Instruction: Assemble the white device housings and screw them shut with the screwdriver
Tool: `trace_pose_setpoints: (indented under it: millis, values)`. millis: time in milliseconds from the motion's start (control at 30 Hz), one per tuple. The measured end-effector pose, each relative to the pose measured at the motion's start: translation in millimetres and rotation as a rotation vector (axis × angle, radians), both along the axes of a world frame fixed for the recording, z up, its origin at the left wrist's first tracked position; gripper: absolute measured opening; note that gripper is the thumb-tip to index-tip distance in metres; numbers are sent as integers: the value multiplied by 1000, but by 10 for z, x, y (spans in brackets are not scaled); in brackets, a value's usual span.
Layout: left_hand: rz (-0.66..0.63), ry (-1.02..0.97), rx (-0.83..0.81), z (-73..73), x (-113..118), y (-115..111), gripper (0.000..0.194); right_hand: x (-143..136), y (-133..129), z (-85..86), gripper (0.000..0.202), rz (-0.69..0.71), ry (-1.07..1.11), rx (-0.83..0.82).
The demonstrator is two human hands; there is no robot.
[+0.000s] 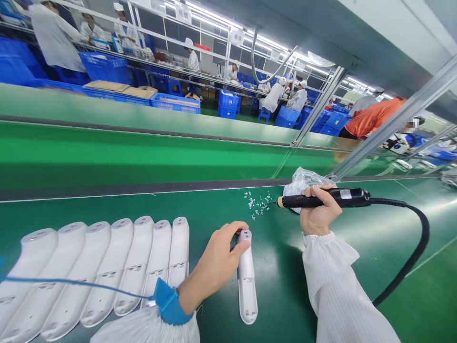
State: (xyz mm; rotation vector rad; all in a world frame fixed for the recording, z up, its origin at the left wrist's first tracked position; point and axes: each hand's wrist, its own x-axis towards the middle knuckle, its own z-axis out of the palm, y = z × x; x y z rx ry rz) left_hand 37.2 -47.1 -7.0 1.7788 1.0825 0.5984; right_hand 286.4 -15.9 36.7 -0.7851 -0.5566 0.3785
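Observation:
My left hand (218,257), with a blue band at the wrist, grips the top end of a white elongated housing (247,286) that lies on the green bench. An open recess shows in the housing's lower half. My right hand (321,207) is wrapped round a black electric screwdriver (348,196) with a cable at its back end. The driver's thin tip points left, over small scattered white pieces (259,205) on the bench. Behind my right hand sits a clear plastic bag (303,178). Several similar white housings (143,247) lie side by side at the left.
A blue cord (78,284) crosses the row of housings to my wrist. The screwdriver's black cable (424,238) curves down at the right. Beyond the bench edge runs a green conveyor belt (143,152). Metal posts (321,105) rise behind; people in white work farther back.

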Motion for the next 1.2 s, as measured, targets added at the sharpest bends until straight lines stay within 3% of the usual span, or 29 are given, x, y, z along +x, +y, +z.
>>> trace_pose_setpoints:
  millis: [167, 367, 533, 633, 867, 1200]
  values:
    - [36, 27, 205, -21, 47, -43, 26, -51, -168, 186, 20, 30, 5, 1]
    - [58, 138, 651, -33, 108, -101, 24, -411, -593, 545, 16, 91, 62, -111]
    - [6, 233, 861, 9, 130, -133, 27, -639, -821, 672, 12, 174, 110, -148]
    - [0, 174, 849, 25, 135, -135, 18, -672, -878, 692, 10, 215, 147, -125]
    - [107, -162, 637, 65, 109, -136, 15, -670, -909, 721, 13, 230, 165, -110]
    - [112, -181, 523, 116, 96, -141, 15, -608, -926, 661, 15, 235, 112, -85]
